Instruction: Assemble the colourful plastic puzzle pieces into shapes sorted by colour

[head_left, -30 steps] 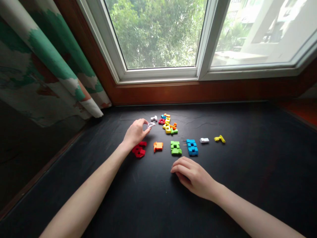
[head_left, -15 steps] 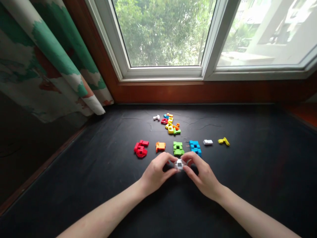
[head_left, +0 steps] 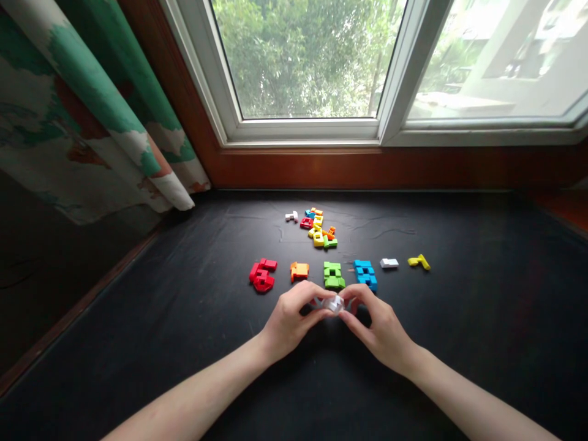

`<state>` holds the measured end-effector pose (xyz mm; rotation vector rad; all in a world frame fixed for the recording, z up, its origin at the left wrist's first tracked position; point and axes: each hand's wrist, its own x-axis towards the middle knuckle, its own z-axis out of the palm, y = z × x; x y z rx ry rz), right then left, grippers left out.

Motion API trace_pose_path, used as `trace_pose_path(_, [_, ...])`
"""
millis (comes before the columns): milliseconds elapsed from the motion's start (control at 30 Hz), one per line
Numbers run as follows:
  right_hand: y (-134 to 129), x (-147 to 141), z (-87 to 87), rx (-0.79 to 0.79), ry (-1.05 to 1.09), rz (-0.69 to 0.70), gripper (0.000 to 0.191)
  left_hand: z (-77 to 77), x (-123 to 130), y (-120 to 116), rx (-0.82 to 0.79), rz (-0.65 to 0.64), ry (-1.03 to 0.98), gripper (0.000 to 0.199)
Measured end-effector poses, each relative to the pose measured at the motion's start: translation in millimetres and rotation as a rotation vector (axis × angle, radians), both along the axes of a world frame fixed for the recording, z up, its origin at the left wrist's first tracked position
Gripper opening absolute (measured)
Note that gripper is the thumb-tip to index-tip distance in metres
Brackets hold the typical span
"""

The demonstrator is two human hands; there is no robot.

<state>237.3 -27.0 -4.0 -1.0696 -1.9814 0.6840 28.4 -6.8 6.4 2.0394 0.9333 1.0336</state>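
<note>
Between my two hands is a small white plastic toy piece [head_left: 335,304], slightly blurred, raised just in front of a row of coloured toy pieces. My left hand [head_left: 296,313] pinches its left side with thumb and fingers. From the right, my right hand [head_left: 374,318] pinches it the same way. Just beyond my fingertips lie a green block piece [head_left: 333,275] and a blue block piece [head_left: 365,274]. Left of them are an orange piece [head_left: 299,271] and a red piece shaped like a 6 [head_left: 263,275]. Fingertips partly cover the white piece.
Farther right lie a flat white piece [head_left: 389,263] and a bent yellow piece [head_left: 419,262]. A cluster of mixed pieces [head_left: 318,239] sits farther back beside a small pale piece [head_left: 291,216]. The black tabletop [head_left: 459,318] ends at a window frame; a curtain [head_left: 114,122] hangs left.
The white piece has turned between my fingers, showing a different side. Both hands stay on it. The view has shifted slightly.
</note>
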Motion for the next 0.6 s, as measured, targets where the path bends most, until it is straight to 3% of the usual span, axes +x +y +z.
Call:
trace_pose_path(300, [-0.1,-0.9,2.0,-0.011,0.009,-0.003,0.010,2.4,-0.3,0.2,-0.073,0.017,-0.053,0.022])
trace_pose_path(600, [-0.8,-1.1,4.3,-0.102,0.039,0.032,0.026,4.5,2.7,1.0,-0.175,0.046,-0.123,0.013])
